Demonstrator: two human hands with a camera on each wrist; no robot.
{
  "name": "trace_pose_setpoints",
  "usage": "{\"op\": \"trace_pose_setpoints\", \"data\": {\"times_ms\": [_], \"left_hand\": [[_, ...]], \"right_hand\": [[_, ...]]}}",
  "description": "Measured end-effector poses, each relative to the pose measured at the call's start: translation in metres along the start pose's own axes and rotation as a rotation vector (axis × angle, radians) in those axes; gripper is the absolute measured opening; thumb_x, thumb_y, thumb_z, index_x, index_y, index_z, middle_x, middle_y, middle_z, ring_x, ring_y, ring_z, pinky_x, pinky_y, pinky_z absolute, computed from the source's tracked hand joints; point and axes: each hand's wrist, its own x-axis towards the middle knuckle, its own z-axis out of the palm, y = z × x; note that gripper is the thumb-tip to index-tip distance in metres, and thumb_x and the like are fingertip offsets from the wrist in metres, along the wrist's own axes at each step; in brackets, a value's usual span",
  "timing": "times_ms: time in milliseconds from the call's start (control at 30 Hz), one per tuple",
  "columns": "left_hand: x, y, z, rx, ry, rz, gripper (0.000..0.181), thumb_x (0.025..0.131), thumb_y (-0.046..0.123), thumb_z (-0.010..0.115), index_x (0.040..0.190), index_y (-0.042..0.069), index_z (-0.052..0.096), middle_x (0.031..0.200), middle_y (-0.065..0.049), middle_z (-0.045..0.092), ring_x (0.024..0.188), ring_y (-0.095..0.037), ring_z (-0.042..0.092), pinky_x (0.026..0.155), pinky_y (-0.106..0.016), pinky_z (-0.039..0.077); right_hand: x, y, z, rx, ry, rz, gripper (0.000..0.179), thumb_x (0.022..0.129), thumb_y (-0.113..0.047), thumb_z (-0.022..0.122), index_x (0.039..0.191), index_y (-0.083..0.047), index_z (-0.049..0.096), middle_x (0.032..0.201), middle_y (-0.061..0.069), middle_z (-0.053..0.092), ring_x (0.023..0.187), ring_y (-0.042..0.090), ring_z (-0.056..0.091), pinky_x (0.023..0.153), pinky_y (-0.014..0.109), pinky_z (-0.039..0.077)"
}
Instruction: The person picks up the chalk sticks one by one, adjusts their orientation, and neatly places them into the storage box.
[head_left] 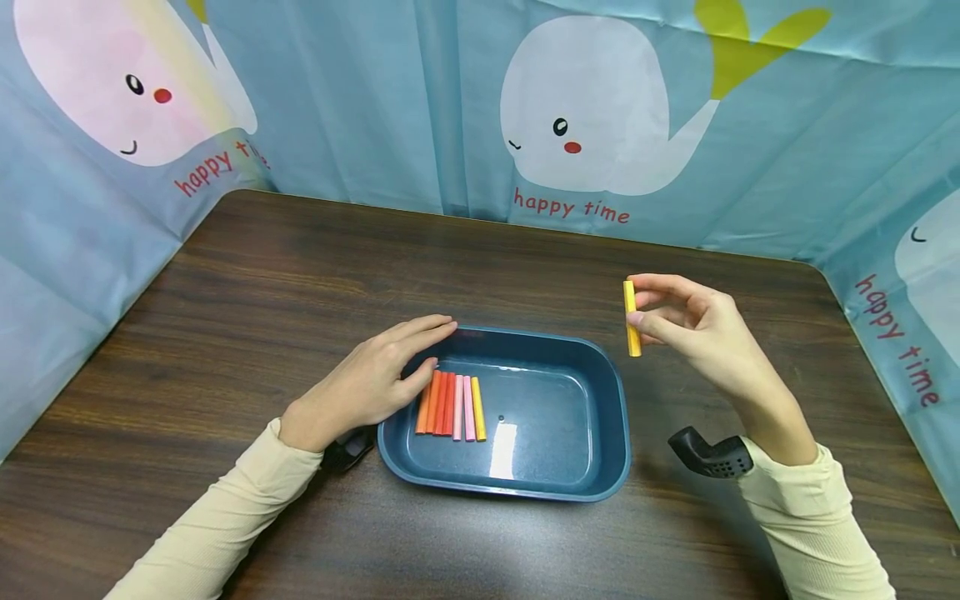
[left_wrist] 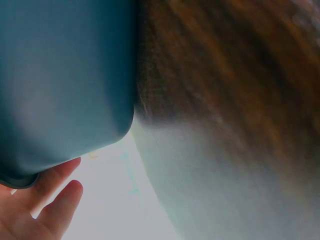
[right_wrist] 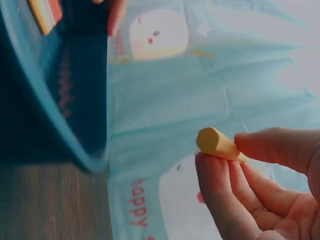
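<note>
A blue plastic tray (head_left: pixel 517 492) lies on the table. Inside it at the left, several pastel sticks (head_left: pixel 448 408) in orange, red, pink and yellow form a row side by side. My left hand (head_left: pixel 375 375) holds the tray at its far left corner, with the thumb over the inside and fingers along the outer wall, as the left wrist view also shows. To the right of the tray and above the table, my right hand (head_left: pixel 690 325) pinches a yellow pastel stick (head_left: pixel 632 321) between thumb and fingers. In the right wrist view, its end looks many-sided.
The dark wood-grain table (head_left: pixel 315 267) extends around the tray. A light blue curtain (head_left: pixel 360 100) printed with whales and red lettering hangs along the back and both sides. A black wrist device (head_left: pixel 708 454) sits at the right sleeve cuff.
</note>
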Motion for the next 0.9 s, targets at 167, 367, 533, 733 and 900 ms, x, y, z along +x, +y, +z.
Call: {"op": "trace_pose_setpoints", "data": {"times_ms": [167, 367, 533, 733, 900], "left_hand": [[0.001, 0.0, -0.001, 0.004, 0.001, 0.002, 0.051, 0.096, 0.014, 0.06, 0.146, 0.011, 0.05, 0.151, -0.008, 0.049, 0.137, -0.025, 0.05, 0.112, -0.049, 0.043], [0.001, 0.0, -0.001, 0.006, -0.005, -0.003, 0.051, 0.097, 0.015, 0.06, 0.146, 0.011, 0.05, 0.151, -0.008, 0.049, 0.137, -0.026, 0.05, 0.112, -0.049, 0.042], [0.0, 0.001, -0.001, 0.002, -0.008, -0.012, 0.051, 0.096, 0.015, 0.061, 0.146, 0.011, 0.05, 0.151, -0.008, 0.049, 0.137, -0.026, 0.05, 0.112, -0.049, 0.043], [0.0, 0.0, -0.001, -0.007, -0.001, -0.01, 0.051, 0.096, 0.014, 0.061, 0.146, 0.011, 0.05, 0.151, -0.008, 0.048, 0.137, -0.026, 0.05, 0.112, -0.049, 0.043], [0.0, 0.0, 0.0, -0.009, 0.005, 0.0, 0.051, 0.096, 0.014, 0.06, 0.146, 0.011, 0.05, 0.151, -0.008, 0.048, 0.137, -0.026, 0.05, 0.112, -0.049, 0.043]], "right_hand": [[-0.002, -0.006, 0.01, 0.038, 0.0, -0.008, 0.04, 0.093, -0.006, 0.067, 0.132, -0.006, 0.058, 0.101, -0.001, 0.063, 0.08, 0.005, 0.071, 0.071, 0.023, 0.06], [-0.004, -0.007, 0.02, 0.096, -0.048, 0.01, 0.041, 0.093, -0.005, 0.066, 0.133, -0.004, 0.056, 0.103, 0.002, 0.061, 0.085, 0.007, 0.073, 0.074, 0.026, 0.061], [-0.003, -0.009, 0.032, 0.075, -0.097, 0.044, 0.045, 0.093, -0.006, 0.067, 0.135, 0.0, 0.052, 0.105, 0.003, 0.06, 0.086, 0.01, 0.073, 0.075, 0.029, 0.061], [0.0, -0.008, 0.047, 0.08, -0.155, 0.065, 0.045, 0.092, -0.002, 0.066, 0.135, 0.002, 0.052, 0.108, 0.01, 0.06, 0.084, 0.01, 0.072, 0.075, 0.031, 0.061], [0.001, -0.007, 0.058, 0.073, -0.203, 0.097, 0.046, 0.091, -0.004, 0.069, 0.134, -0.001, 0.054, 0.11, 0.016, 0.058, 0.084, 0.013, 0.072, 0.074, 0.035, 0.062]]}}
